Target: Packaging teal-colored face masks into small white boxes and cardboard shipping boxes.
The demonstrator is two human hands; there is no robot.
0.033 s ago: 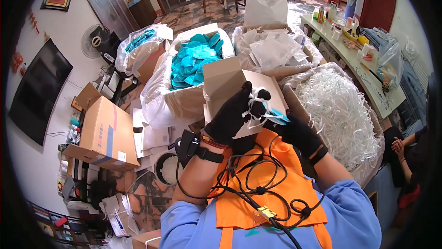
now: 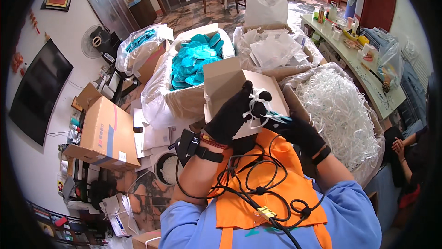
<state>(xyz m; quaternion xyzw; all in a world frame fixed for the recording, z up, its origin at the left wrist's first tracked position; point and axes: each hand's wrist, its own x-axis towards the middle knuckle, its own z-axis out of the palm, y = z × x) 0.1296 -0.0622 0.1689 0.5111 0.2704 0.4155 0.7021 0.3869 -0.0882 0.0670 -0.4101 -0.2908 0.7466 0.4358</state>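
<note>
Both my hands wear black gloves and meet over an upright carton. My left hand (image 2: 230, 116) is closed on thin white elastic straps (image 2: 254, 106), which loop around its fingertips. My right hand (image 2: 301, 135) pinches a teal mask (image 2: 278, 116) with white straps, seen nearly edge-on and partly hidden by the fingers. Behind them, the brown carton (image 2: 223, 79) has its flaps raised. To its left, a plastic-lined box (image 2: 154, 93) holds a heap of teal masks (image 2: 195, 60). At right, a lined box (image 2: 295, 103) is full of loose white straps (image 2: 338, 115).
A box of clear plastic bags (image 2: 276, 49) stands behind the carton, with a white sack (image 2: 265, 0) beyond. A brown cardboard box (image 2: 107, 131) sits at left near a bucket (image 2: 161, 168). A cluttered long table (image 2: 391, 97) runs along the right, where another person's hands (image 2: 398, 147) show. Black cables (image 2: 258, 189) hang over my orange apron.
My right hand has turned slightly, and less of the teal mask shows. The straps at my left fingertips have shifted a little.
</note>
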